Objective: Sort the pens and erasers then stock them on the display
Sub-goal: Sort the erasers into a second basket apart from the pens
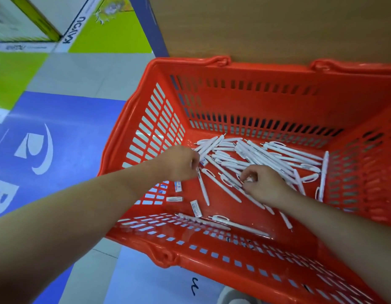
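Note:
An orange plastic basket (245,71) stands on the floor with several white pens (267,154) heaped across its bottom. A few small white erasers (195,208) in printed wrappers lie near its left wall. My left hand (179,162) reaches into the left part, fingers curled down around an eraser at a pen's end. My right hand (263,183) is in the middle, fingertips pinching a small white thing among the pens; what it is I cannot make out. Two more pens (223,223) lie along the near wall.
A brown wooden panel (278,25) rises right behind the basket. The floor to the left has blue (58,139) and green printed graphics and grey tiles. White cartons (14,20) stand at the top left.

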### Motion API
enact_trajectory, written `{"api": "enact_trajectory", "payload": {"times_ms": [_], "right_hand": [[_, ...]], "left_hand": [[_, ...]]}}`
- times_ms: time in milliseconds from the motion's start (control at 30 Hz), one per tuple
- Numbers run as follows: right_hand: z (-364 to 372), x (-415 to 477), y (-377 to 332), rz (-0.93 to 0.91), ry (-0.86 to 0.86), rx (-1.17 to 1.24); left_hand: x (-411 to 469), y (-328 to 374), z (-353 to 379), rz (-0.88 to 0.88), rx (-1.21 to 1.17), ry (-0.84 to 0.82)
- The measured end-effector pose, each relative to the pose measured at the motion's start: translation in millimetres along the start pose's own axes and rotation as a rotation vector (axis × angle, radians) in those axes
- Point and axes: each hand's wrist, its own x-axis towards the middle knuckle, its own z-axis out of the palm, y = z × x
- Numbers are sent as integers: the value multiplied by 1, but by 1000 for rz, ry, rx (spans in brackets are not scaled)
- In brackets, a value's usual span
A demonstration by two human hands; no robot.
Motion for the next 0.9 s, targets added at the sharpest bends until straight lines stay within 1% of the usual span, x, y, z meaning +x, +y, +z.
{"api": "enact_trajectory", "payload": {"times_ms": [33,67,100,133,167,233,267,367,500,567,667,733,833,900], "right_hand": [[0,1,-3,20,4,30],[-1,1,-6,47,11,70],[-1,2,-8,81,18,128],[-2,3,-10,115,23,188],[-3,3,-10,142,30,235],[-7,4,-12,167,32,288],[-10,3,-12,180,24,309],[-21,2,-15,225,16,402],[-39,0,-23,268,-12,550],[-48,0,-27,271,-47,624],[-63,1,-33,254,-96,634],[-72,1,-38,234,-104,588],[-83,-1,-48,167,-96,441],[-89,-4,-55,70,-116,326]], "left_hand": [[4,-1,-5,-78,-140,89],[10,-4,-7,-144,-214,158],[15,-3,-10,-194,-220,188],[20,-2,-11,-232,-139,182],[23,1,-12,-247,2,153],[30,11,-11,-228,324,32],[34,14,-8,-211,431,-27],[44,10,-3,-183,533,-64],[50,10,-6,-155,577,-51],[50,11,-7,-166,558,-65],[49,9,-13,-202,440,-36],[44,11,-21,-180,290,48],[33,25,-35,-87,-174,190],[19,48,-47,-11,-405,259]]}}
